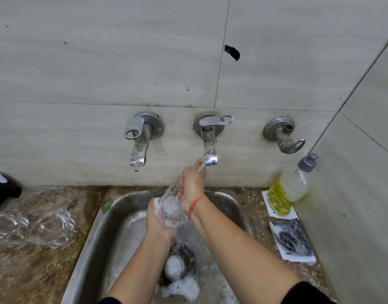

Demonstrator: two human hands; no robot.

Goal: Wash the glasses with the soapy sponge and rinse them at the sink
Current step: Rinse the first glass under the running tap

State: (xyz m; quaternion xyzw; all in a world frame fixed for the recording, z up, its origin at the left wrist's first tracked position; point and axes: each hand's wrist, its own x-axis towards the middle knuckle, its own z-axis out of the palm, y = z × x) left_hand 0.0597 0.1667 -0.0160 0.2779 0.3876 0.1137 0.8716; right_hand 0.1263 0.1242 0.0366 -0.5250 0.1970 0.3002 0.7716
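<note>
Our left hand (159,218), foamy, curls round the glass (174,208); our right hand (192,187) lies straight-fingered under the running tap (209,150). Soap-slick, the glass may slip and strike the sink (94,233).

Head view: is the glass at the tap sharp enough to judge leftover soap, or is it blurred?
Head view: the glass in the left hand is motion-smeared, its rim merging with foam; the glasses on the counter are blurred too; the tap is sharp; wide-angle bowing curves the tile joints.
</note>
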